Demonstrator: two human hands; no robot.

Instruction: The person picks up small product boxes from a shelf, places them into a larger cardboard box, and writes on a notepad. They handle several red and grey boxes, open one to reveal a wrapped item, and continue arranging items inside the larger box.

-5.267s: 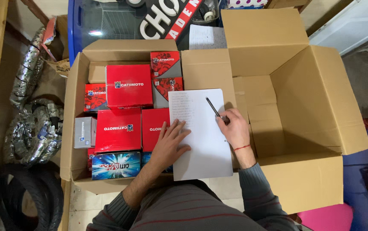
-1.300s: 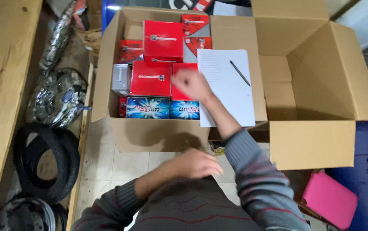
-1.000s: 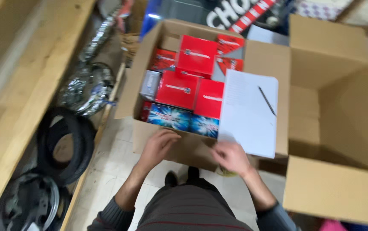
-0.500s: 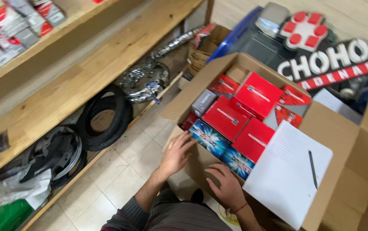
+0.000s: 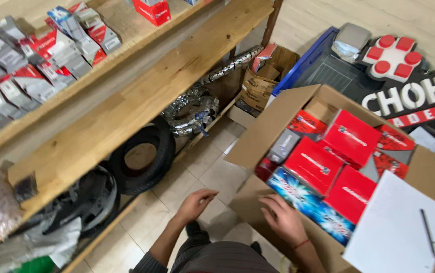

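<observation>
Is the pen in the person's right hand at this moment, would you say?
No, the pen lies on the white sheet of paper on the cardboard box, while the right hand rests empty against the box's near wall.

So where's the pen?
In the head view, the pen lies on the white paper sheet at lower right, resting atop the open cardboard box beside the red boxes.

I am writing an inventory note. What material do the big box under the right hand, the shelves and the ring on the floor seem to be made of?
The big box looks like plain brown corrugated cardboard, matte, with folded flaps; the right hand rests on its front edge. The shelves appear to be light unpainted wood with visible grain. The ring is probably black rubber, a dull tyre shape.
</observation>
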